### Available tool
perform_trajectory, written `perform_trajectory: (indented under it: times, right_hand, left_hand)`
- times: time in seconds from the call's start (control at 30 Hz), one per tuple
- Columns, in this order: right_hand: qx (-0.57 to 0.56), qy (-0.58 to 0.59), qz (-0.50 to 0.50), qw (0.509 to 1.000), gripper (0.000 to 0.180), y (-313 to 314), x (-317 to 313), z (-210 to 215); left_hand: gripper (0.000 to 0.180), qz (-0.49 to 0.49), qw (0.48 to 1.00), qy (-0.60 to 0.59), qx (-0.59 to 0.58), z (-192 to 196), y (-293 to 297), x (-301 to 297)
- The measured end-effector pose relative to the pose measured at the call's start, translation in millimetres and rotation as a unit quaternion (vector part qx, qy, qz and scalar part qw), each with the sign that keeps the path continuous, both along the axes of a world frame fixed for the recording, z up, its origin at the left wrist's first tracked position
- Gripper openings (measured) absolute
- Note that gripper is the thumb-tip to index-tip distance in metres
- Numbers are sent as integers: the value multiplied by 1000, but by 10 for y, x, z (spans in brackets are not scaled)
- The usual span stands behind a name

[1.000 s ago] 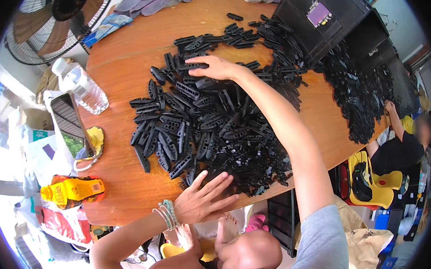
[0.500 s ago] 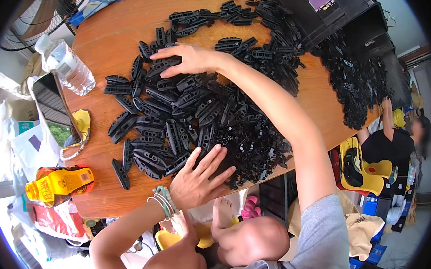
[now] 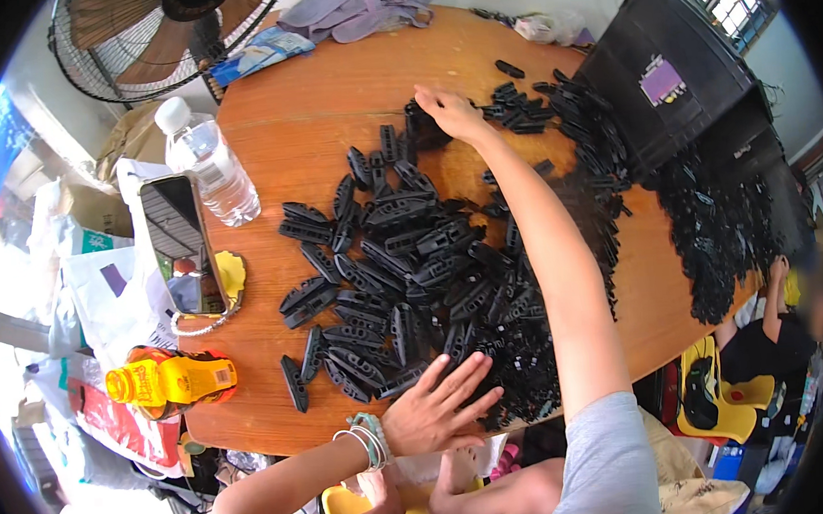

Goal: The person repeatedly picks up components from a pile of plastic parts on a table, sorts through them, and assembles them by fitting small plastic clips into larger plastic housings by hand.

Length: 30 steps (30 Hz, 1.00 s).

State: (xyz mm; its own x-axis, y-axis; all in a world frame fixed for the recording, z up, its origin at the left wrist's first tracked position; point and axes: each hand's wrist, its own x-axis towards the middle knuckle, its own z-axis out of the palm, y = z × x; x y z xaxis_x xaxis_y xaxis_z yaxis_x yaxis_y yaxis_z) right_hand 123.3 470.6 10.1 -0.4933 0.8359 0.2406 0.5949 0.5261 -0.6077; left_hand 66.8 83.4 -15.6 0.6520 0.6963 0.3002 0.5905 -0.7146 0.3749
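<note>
Fingers of the left hand fan out, nearly straight and parted, with nothing pinched between them, their tips at the near margin of a black heap. Farther off, the right hand reaches to the heap's far side, bent over a dark clump; its undersides are hidden from me, so I can't fairly say whether it grips anything there.

The long black pieces are heaped on the tabletop between the two hands. Each is slim and boat-like, tapering at both ends, with slots and holes along its body; they lie at all angles, many on top of one another, a few loose toward the left. By the left hand the heap turns to small black bits, speckled with bright glints.

Beyond the right forearm, more long pieces trail up to a black bin bearing a purple label. Past that spreads another dark pile, with a co-worker's hand at its edge. Over on the left stand a clear bottle and a phone, with a yellow bottle nearer.
</note>
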Motion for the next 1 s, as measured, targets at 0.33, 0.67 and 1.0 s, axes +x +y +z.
perform_trajectory:
  times: [0.33, 0.67, 1.0]
  right_hand:
    - [-112, -153, 255, 948, 65, -641, -396, 75]
    - [-51, -242, 23, 969, 8, -1043, 852, 312]
    - [87, -320, 36, 943, 19, -1257, 673, 78]
  left_hand:
    - [73, 20, 1000, -16, 18, -6, 31, -28]
    - [38, 122, 968, -150, 159, 625, 470, -443]
    - [33, 343, 939, 18, 34, 291, 1581, -1074]
